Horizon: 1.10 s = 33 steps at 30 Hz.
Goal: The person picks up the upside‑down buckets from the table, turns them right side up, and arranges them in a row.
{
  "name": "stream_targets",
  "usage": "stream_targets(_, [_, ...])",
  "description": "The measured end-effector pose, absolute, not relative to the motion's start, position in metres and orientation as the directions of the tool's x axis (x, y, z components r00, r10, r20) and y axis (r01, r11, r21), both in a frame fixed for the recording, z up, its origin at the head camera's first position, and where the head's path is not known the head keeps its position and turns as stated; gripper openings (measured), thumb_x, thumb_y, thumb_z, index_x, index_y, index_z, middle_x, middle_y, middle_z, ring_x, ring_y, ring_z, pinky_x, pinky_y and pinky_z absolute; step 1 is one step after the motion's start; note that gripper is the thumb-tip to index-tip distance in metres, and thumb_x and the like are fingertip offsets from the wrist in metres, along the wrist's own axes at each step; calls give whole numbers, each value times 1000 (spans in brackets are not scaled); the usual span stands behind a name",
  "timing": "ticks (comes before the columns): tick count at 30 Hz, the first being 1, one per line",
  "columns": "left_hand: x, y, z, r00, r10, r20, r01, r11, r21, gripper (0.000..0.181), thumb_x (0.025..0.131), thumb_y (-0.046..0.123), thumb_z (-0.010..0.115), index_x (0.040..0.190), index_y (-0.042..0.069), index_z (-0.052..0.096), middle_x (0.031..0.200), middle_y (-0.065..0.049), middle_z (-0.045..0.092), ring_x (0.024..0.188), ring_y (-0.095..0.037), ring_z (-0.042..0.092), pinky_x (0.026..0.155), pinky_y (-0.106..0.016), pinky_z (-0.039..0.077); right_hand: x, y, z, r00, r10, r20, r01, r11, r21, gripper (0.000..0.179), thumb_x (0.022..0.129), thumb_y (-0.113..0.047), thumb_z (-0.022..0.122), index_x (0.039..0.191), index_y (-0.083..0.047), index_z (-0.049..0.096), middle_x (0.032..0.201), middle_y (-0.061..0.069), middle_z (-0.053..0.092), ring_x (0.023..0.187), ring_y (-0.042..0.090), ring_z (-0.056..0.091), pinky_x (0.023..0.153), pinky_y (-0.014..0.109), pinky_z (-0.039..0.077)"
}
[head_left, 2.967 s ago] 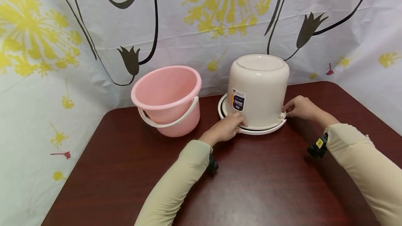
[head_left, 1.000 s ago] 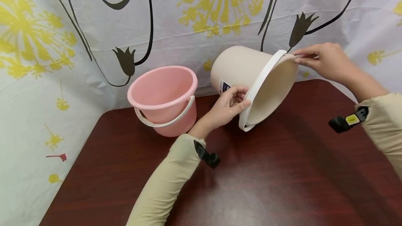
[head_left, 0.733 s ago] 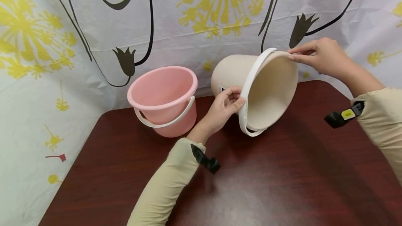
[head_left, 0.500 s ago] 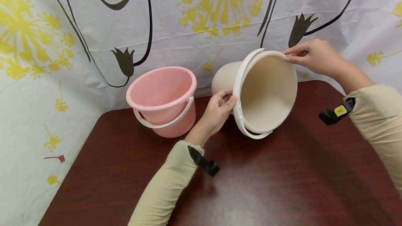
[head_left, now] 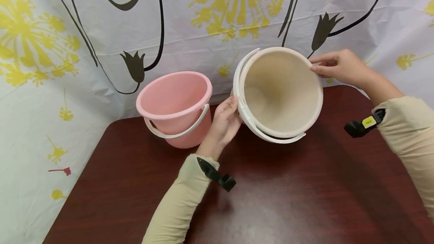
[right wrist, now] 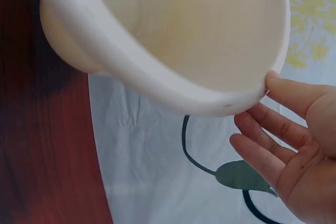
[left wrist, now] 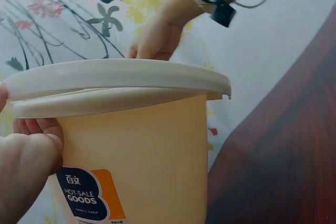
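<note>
A cream bucket (head_left: 281, 93) is tilted with its open mouth toward the head camera. My left hand (head_left: 225, 121) grips its left rim and the white handle (head_left: 251, 118) that lies along that rim, thumb on the near side. In the left wrist view the fingers curl under the rim, above a blue and orange label (left wrist: 86, 195). My right hand (head_left: 346, 67) pinches the upper right rim between thumb and fingers, also seen in the right wrist view. Whether the bucket's base touches the table is hidden.
A pink bucket (head_left: 174, 97) with a white handle stands upright just left of my left hand. Both buckets are near the back of the dark red table (head_left: 271, 199). A flower-patterned white sheet (head_left: 203, 18) hangs close behind.
The cream bucket was upside down; it has been tipped up and its mouth turned toward the head camera. Both hands have shifted along with its rim. The pink bucket stays put.
</note>
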<state>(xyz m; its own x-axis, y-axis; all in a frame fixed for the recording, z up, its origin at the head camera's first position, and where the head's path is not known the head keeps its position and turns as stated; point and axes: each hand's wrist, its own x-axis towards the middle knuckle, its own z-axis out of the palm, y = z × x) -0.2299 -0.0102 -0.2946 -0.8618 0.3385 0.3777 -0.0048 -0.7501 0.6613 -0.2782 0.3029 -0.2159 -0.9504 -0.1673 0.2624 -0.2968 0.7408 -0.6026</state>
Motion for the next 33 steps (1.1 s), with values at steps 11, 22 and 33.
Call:
stream_targets(11, [-236,-12,-298,-915,274,297,-62,-821,567,36,100,12,28,120,-4,54,107,-2,60,102,-14,52,97,-32,34,-271,314,-235,-982,-187,14,-63,255,-965,26,86,-5,63,98,-27,69,92,-5,68,78,14,66,69,29,53])
stream_targets(22, [-247,-14,-298,-925,332,187,-172,-802,573,29,101,23,28,106,10,53,97,-3,54,88,-13,48,77,-22,40,-274,308,-235,-987,-161,21,-34,79,-996,20,84,-1,64,92,-17,73,88,-1,69,76,14,66,67,26,53])
stream_targets(33, [-251,-15,-301,-940,330,92,-242,-829,504,19,101,20,31,105,13,48,100,-4,49,89,-13,46,74,-21,43,-284,298,-240,-993,-110,49,-52,18,-998,16,82,-1,66,85,-14,74,81,0,69,71,12,66,61,26,53])
